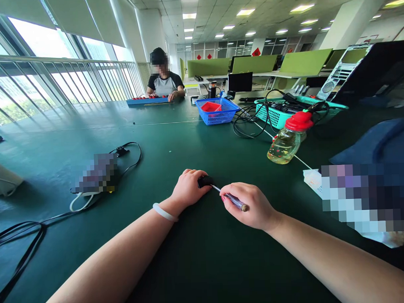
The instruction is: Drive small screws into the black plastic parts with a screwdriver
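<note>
My left hand [189,188] rests on the green table [175,139], fingers curled round a small black part [205,181]. A white bangle [165,213] circles that wrist. My right hand [249,205] is closed round a thin metal tool with a brown end [233,201], held like a pen. The tool's tip touches the black part between the two hands.
A bottle of yellow liquid with a red cap [287,139] stands right of the hands. Behind it are a blue basket [217,111], a teal basket with cables [280,111] and a computer case [368,70]. A cabled device [97,175] lies at left. Another person [164,82] sits at the far end.
</note>
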{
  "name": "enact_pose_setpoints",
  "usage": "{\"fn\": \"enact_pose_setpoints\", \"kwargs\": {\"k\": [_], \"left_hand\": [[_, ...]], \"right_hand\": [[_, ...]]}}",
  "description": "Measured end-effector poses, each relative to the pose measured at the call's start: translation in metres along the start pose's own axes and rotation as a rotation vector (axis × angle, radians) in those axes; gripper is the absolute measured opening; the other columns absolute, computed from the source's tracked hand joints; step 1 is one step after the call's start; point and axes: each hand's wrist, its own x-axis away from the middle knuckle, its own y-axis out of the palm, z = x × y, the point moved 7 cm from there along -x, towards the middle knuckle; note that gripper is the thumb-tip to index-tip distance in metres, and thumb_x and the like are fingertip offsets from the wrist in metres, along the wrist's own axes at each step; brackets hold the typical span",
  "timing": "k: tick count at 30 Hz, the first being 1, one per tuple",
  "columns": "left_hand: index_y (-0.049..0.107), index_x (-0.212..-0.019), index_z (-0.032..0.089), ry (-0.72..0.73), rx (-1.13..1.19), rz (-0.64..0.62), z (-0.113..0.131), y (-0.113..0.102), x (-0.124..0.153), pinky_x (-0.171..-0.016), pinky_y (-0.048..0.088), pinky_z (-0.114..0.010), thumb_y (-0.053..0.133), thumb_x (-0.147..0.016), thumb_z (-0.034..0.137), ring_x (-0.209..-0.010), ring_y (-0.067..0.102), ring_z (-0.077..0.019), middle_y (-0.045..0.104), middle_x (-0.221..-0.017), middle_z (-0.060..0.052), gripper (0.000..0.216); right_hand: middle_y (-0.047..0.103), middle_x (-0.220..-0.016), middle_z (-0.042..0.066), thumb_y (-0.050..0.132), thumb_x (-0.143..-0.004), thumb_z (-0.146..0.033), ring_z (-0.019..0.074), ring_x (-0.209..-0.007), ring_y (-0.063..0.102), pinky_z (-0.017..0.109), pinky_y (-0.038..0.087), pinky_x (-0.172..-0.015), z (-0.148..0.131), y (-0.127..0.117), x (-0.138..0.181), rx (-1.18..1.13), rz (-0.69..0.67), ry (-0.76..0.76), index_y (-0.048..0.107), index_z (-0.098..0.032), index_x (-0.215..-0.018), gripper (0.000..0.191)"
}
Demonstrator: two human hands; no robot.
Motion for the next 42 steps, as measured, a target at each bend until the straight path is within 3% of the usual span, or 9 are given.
{"fn": "enact_pose_setpoints", "kwargs": {"k": [18, 35, 42], "left_hand": [[0.069, -0.103, 0.022, 0.002, 0.011, 0.006, 0.0, 0.0, 0.0, -0.096, 0.048, -0.041, 0.074, -0.077, 0.034, -0.099, 0.063, -0.0251, 0.073, -0.098, -0.004, 0.029], [0.069, -0.108, 0.022, -0.001, 0.03, -0.011, -0.003, 0.002, 0.0, -0.096, 0.048, -0.042, 0.074, -0.077, 0.031, -0.1, 0.063, -0.0257, 0.073, -0.102, -0.005, 0.032], [0.069, -0.108, 0.021, 0.025, 0.032, -0.016, -0.001, 0.002, 0.0, -0.1, 0.047, -0.043, 0.072, -0.078, 0.029, -0.103, 0.064, -0.0252, 0.074, -0.104, -0.005, 0.031]], "right_hand": [[0.067, -0.072, 0.0, 0.05, -0.09, -0.015, 0.0141, -0.064, 0.062, 0.027, 0.049, -0.066, -0.005, -0.004, 0.0, 0.026, 0.027, -0.051, 0.058, -0.022, -0.089, 0.01], [0.064, -0.073, 0.002, 0.053, -0.089, -0.019, 0.016, -0.064, 0.059, 0.029, 0.045, -0.063, -0.012, 0.012, 0.004, 0.199, -0.128, -0.148, 0.061, -0.019, -0.088, 0.008], [0.067, -0.081, 0.003, 0.057, -0.089, -0.018, 0.0168, -0.072, 0.063, 0.029, 0.048, -0.067, -0.01, 0.018, 0.006, 0.137, -0.187, -0.108, 0.062, -0.019, -0.093, 0.007]]}}
